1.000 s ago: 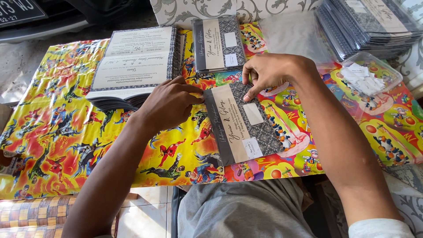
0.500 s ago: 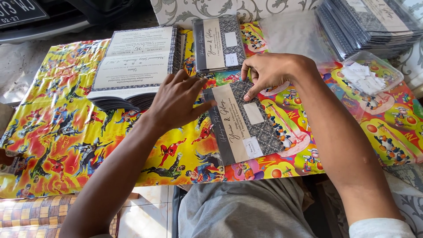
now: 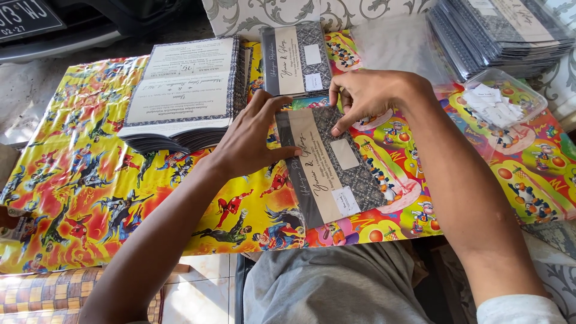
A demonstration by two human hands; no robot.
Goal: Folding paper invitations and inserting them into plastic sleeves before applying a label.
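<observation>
Bright cartoon-print worktop point(image 3: 90, 180): left hand point(image 3: 255, 141) lies flat, grip open, steadying a grey card point(image 3: 327, 165) at its centre, while right hand point(image 3: 366, 96) pinches the card's top corner beside stacked cards point(image 3: 180, 102).

Daylight. Counter point(image 3: 72, 198) w/ bright cartoon-print cover; damask wall point(image 3: 360, 12) far; tile floor point(image 3: 204, 288) near; woven mat point(image 3: 42, 297) near left.

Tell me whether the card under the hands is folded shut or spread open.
Folded shut: the card shows only its patterned grey cover and labels.
</observation>
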